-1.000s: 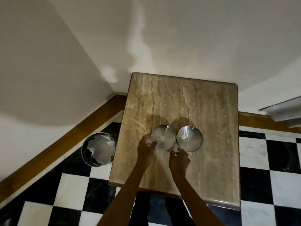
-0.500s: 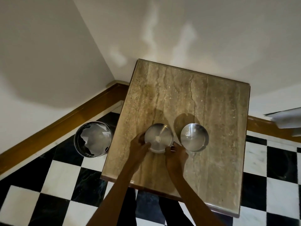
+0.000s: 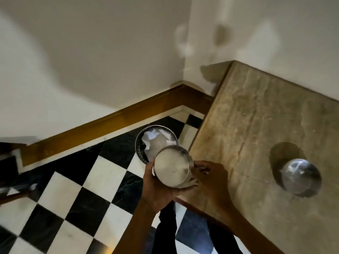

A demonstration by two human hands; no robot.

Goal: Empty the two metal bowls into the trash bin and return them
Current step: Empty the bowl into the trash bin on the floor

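Note:
Both hands hold one metal bowl (image 3: 172,166) in the air past the table's left edge. My left hand (image 3: 156,187) cups it from below and my right hand (image 3: 209,178) grips its right rim. The bowl's inside looks pale and blurred. Just beyond it on the floor stands the round metal trash bin (image 3: 140,151), with white paper inside. The bowl overlaps the bin's near rim in view. The second metal bowl (image 3: 300,177) sits upright on the marble table (image 3: 256,116), far to the right, untouched.
The bin stands on a black-and-white checkered floor (image 3: 73,189), close to the table's left edge. A brown wooden skirting (image 3: 102,125) runs along the white wall behind it. My dark-clothed legs (image 3: 170,231) are below the table's corner.
I have lifted the left bowl off the table with both hands and carried it left toward the bin. The view has swung left. The other bowl has stayed in place.

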